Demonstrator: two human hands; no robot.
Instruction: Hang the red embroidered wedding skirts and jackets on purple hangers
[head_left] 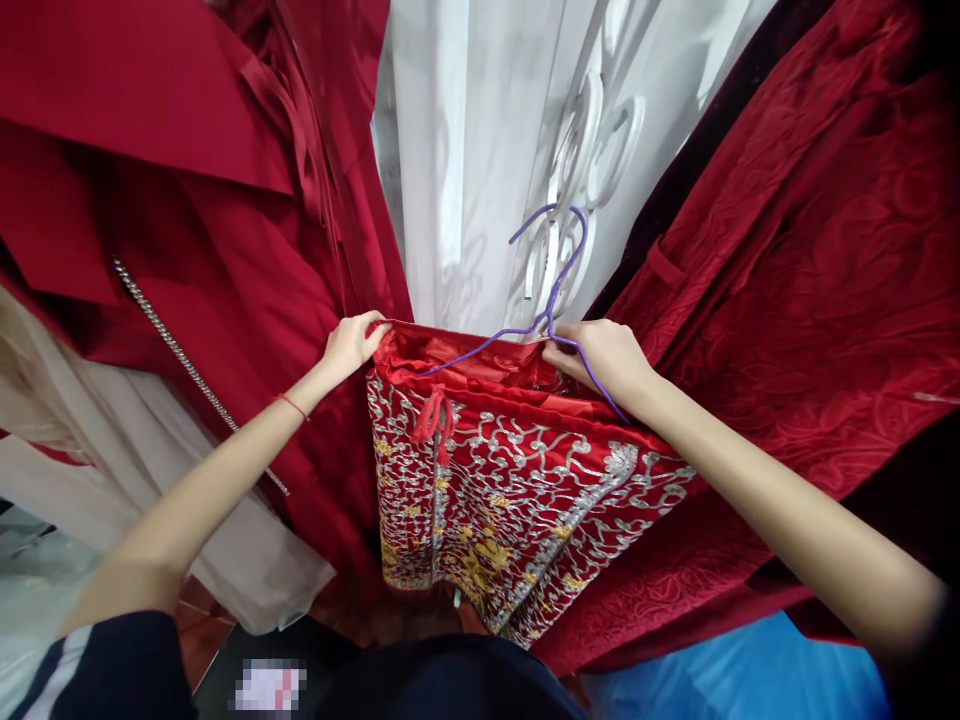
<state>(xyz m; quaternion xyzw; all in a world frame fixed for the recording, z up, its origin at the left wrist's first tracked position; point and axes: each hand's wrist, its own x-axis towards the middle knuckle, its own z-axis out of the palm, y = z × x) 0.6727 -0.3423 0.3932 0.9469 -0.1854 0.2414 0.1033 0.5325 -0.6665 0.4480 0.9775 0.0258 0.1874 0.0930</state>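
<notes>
A red garment (517,490) with silver and gold embroidery hangs in front of me, its waistband spread between my hands. My left hand (351,345) pinches the waistband's left corner. My right hand (604,358) is closed on the right side of the waistband together with a purple wire hanger (551,290). The hanger's hook points up against a white curtain (480,150), and one of its arms runs left across the open waistband. A red tassel knot (433,417) dangles on the front of the garment.
Red satin garments (210,200) hang at the left, one with a silver beaded strip (187,365). A dark red brocade robe (810,280) hangs at the right. Cream fabric (112,440) lies lower left and blue material (750,670) lower right. A white metal grille (592,140) shows behind the curtain.
</notes>
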